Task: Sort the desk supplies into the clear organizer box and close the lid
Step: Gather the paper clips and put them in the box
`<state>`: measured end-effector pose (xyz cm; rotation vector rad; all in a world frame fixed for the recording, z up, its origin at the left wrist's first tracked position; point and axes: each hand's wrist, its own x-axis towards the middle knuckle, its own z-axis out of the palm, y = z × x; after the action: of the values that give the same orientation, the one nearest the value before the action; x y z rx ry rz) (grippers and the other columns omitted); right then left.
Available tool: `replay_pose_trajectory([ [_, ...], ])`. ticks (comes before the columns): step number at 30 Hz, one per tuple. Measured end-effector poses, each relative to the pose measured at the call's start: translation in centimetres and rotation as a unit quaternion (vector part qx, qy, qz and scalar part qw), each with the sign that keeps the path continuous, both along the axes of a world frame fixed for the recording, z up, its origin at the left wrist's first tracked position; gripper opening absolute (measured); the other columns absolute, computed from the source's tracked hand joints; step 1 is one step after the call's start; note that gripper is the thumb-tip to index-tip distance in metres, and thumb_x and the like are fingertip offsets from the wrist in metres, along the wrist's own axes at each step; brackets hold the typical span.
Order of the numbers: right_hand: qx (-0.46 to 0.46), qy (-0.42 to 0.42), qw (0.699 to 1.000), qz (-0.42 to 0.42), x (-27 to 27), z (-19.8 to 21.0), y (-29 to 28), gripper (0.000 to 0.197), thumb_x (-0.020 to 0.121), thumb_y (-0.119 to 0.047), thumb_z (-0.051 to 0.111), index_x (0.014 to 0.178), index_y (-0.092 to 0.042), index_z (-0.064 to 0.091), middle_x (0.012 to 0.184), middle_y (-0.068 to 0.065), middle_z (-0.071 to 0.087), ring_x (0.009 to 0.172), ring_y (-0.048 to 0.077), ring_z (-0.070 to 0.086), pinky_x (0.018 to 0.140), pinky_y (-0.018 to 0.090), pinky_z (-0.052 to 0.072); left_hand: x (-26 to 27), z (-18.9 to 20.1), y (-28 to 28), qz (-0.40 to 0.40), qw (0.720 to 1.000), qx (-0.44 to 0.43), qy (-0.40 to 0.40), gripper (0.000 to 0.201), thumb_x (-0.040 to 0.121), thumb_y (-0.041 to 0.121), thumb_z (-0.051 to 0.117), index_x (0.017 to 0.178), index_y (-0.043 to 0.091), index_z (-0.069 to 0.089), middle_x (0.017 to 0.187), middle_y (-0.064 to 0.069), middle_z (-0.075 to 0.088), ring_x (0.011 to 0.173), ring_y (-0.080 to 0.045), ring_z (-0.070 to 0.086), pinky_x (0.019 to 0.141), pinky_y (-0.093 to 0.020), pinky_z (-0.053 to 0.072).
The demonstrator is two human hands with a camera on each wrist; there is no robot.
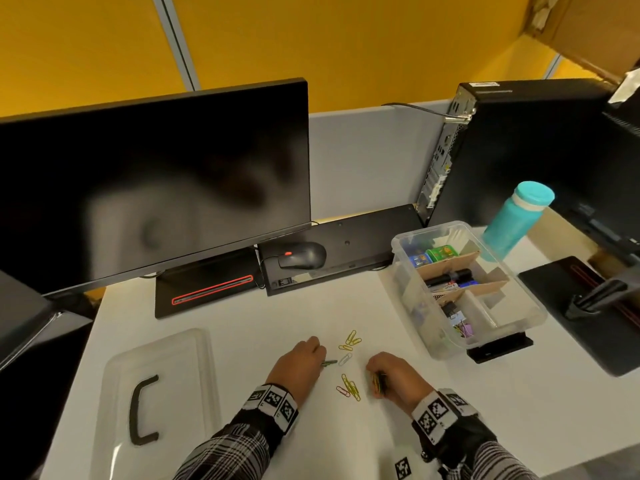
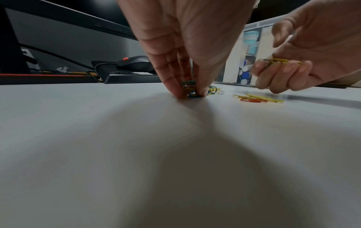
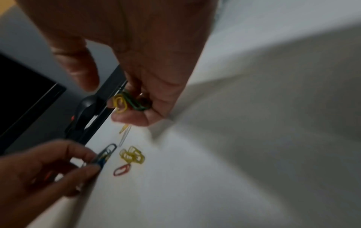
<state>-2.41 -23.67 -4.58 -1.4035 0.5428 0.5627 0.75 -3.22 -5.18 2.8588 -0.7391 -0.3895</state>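
Observation:
Coloured paper clips (image 1: 350, 385) lie scattered on the white desk (image 1: 242, 323) between my hands. My left hand (image 1: 323, 358) pinches a few dark clips (image 2: 189, 88) at the desk surface, seen from the right wrist view as blue and grey clips (image 3: 106, 153). My right hand (image 1: 375, 379) holds a small bunch of yellow and green clips (image 3: 128, 102) in curled fingers. The clear organizer box (image 1: 519, 317) stands open at the right, with cardboard dividers, markers, tape rolls and binder clips inside. Its clear lid (image 1: 156, 393) with a black handle lies flat at the left.
A black monitor (image 1: 152, 188) stands behind, with a mouse (image 1: 304, 256) on a black keyboard (image 1: 346, 244). A teal bottle (image 1: 516, 220) and a computer tower (image 1: 519, 150) are behind the box. Another monitor base (image 1: 588, 306) sits at the far right.

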Motion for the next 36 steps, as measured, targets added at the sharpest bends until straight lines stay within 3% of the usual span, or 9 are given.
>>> replay_pose_trajectory([
  [6,-0.369,-0.115,0.883,0.267,-1.0,-0.6,3.1,0.041,0.076,-0.04,0.073,0.092,-0.019,0.04,0.086,-0.004,0.049,0.074,0.011,0.045,0.056,0.015,0.029,-0.2,0.7,1.4,0.197,0.944,-0.25,0.091,0.009,0.092,0.018,0.054,0.094,0.019,0.062,0.088,0.004,0.059,0.079,-0.012,0.054,0.071,-0.018,0.042],
  [11,-0.438,-0.183,0.822,0.315,-1.4,-0.4,4.6,0.014,0.096,-0.027,0.046,0.103,-0.017,0.039,0.099,-0.003,0.042,0.084,0.013,0.04,0.07,0.021,0.029,-0.6,2.5,3.1,0.34,0.713,-0.558,0.254,0.019,0.094,-0.002,0.047,0.095,0.008,0.062,0.079,-0.007,0.06,0.068,-0.015,0.058,0.061,-0.017,0.052],
  [14,-0.462,-0.184,0.799,0.339,-1.6,-0.6,4.6,0.025,0.099,-0.016,0.032,0.121,-0.007,0.042,0.112,0.005,0.05,0.086,0.013,0.039,0.075,0.021,0.028,-0.7,3.0,3.9,0.395,0.549,-0.664,0.319,0.021,0.096,0.001,0.039,0.095,0.004,0.059,0.071,-0.005,0.055,0.063,-0.017,0.057,0.059,-0.024,0.051],
  [18,-0.484,-0.198,0.77,0.366,-1.7,-0.5,5.0,0.036,0.095,-0.001,0.027,0.129,-0.004,0.036,0.128,0.012,0.045,0.105,0.021,0.05,0.08,0.024,0.034,-0.8,3.4,4.4,0.42,0.437,-0.71,0.359,0.019,0.085,0.002,0.035,0.08,0.007,0.053,0.068,-0.007,0.05,0.053,-0.018,0.054,0.051,-0.026,0.047],
  [21,-0.462,-0.188,0.788,0.361,-1.5,-1.0,4.5,0.033,0.095,-0.003,0.028,0.126,-0.004,0.038,0.129,0.013,0.039,0.081,0.01,0.045,0.079,0.023,0.035,-0.9,3.5,4.1,0.42,0.457,-0.687,0.378,0.012,0.082,0.01,0.042,0.074,0.01,0.051,0.065,-0.006,0.049,0.051,-0.017,0.05,0.052,-0.026,0.041],
  [25,-0.375,-0.17,0.863,0.293,-0.3,-1.7,2.8,0.015,0.097,-0.012,0.037,0.085,-0.018,0.045,0.094,0.004,0.055,0.065,0.004,0.041,0.076,0.024,0.045,-0.6,2.7,3.1,0.445,0.565,-0.584,0.377,0.041,0.096,0.03,0.044,0.058,0.015,0.044,0.054,-0.001,0.044,0.048,-0.015,0.043,0.054,-0.028,0.034],
  [30,0.0,-0.072,0.996,0.048,0.7,-0.2,-0.2,0.02,0.096,-0.006,0.045,0.077,-0.007,0.05,0.064,0.008,0.054,0.054,0.015,0.047,0.055,0.027,0.042,-0.2,2.2,0.7,0.442,0.653,-0.505,0.35,0.04,0.098,0.014,0.033,0.064,0.008,0.051,0.048,0.0,0.043,0.037,-0.012,0.043,0.048,-0.025,0.029],
  [33,0.222,-0.015,0.971,-0.09,0.5,1.0,-1.7,0.017,0.088,0.002,0.039,0.078,-0.005,0.05,0.063,0.011,0.051,0.053,0.019,0.047,0.049,0.025,0.04,-0.1,1.9,-0.5,0.398,0.711,-0.469,0.34,0.032,0.098,0.009,0.029,0.087,0.006,0.058,0.057,-0.003,0.045,0.041,-0.011,0.044,0.046,-0.021,0.033],
  [36,0.258,0.019,0.959,-0.112,0.2,1.6,-2.3,0.014,0.078,-0.01,0.043,0.071,-0.007,0.055,0.061,0.01,0.051,0.05,0.019,0.045,0.046,0.025,0.039,-0.1,1.8,-1.3,0.33,0.796,-0.4,0.311,0.032,0.098,0.005,0.023,0.106,0.014,0.053,0.065,-0.003,0.046,0.049,-0.011,0.043,0.048,-0.022,0.037],
])
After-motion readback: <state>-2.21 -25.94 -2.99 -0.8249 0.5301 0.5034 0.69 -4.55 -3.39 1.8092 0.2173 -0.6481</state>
